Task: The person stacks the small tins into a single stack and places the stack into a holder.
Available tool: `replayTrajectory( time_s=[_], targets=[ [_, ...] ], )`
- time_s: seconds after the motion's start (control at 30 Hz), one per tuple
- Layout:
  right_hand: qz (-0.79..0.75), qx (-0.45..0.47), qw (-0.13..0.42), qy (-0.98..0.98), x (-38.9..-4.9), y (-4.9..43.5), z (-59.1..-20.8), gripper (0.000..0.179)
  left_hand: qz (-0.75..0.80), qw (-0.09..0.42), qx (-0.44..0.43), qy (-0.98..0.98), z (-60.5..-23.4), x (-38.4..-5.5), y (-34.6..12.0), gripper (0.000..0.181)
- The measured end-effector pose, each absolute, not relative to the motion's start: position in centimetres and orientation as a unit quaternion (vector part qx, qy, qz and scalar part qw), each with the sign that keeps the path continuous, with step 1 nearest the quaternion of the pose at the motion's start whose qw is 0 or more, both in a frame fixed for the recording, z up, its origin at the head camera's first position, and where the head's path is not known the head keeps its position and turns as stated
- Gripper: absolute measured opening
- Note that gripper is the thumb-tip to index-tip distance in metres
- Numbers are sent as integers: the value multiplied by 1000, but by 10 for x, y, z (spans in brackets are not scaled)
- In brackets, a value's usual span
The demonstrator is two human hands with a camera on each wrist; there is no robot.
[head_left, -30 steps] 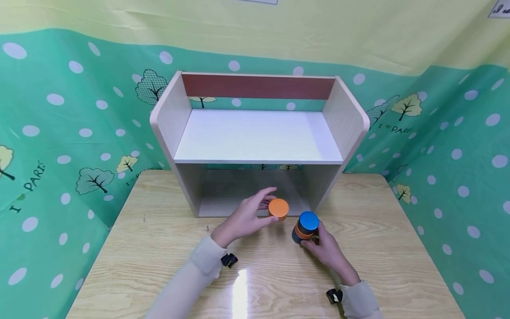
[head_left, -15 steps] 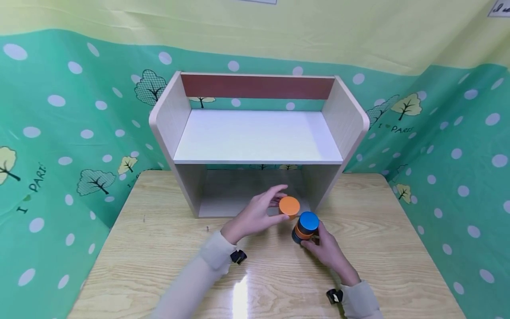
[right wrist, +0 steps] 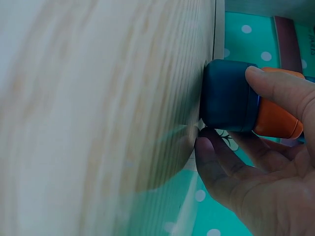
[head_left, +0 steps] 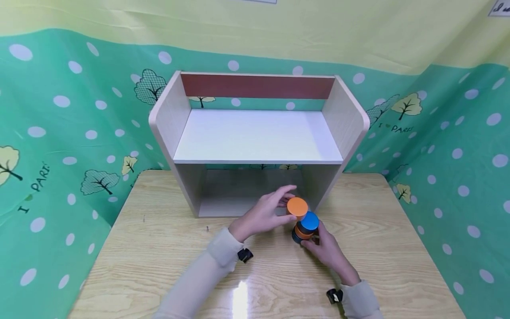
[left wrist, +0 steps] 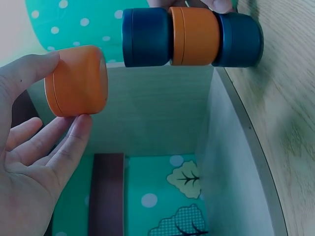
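My left hand [head_left: 266, 214] pinches a small round orange canister [left wrist: 78, 82] between thumb and fingers. In the left wrist view a gap separates it from the stack's top, and it sits a little off the stack's line. The stack stands upright on the table: a dark blue canister [right wrist: 229, 94] at the bottom, an orange one [left wrist: 197, 36] in the middle and a blue one [head_left: 310, 221] on top. My right hand [head_left: 327, 251] holds the stack low down, with the thumb on the bottom canister near its join with the middle one.
Behind the hands stands a white two-tier shelf [head_left: 259, 137] with a dark red back rail [head_left: 259, 86]. Its lower front edge lies just beyond the stack. The wooden table [head_left: 398, 248] extends to both sides, and a green dotted curtain [head_left: 52, 115] hangs around it.
My left hand has moved right with the orange canister, bringing it from left of the stack to close by the top blue canister. My right hand and the stack have stayed in place.
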State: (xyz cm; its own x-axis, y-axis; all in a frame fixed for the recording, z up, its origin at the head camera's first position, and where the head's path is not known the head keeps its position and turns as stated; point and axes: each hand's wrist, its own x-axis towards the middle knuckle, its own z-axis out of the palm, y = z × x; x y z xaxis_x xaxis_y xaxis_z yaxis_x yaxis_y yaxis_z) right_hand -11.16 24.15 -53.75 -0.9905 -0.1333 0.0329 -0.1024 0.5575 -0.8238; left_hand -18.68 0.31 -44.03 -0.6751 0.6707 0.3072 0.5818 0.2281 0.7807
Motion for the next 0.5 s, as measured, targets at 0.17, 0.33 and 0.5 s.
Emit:
replayTrajectory(
  time_s=[0.17, 0.33, 0.5],
  targets=[
    [-467, -64, 21, 881, -111, 242, -537, 70, 474, 52, 406, 780, -439, -187, 10, 78],
    [-472, -63, 29, 879, -111, 242, -535, 70, 471, 63, 408, 780, -440, -187, 16, 78],
    [-472, -71, 25, 878, -111, 243, -537, 70, 470, 71, 410, 778, -439, -186, 21, 77]
  ],
)
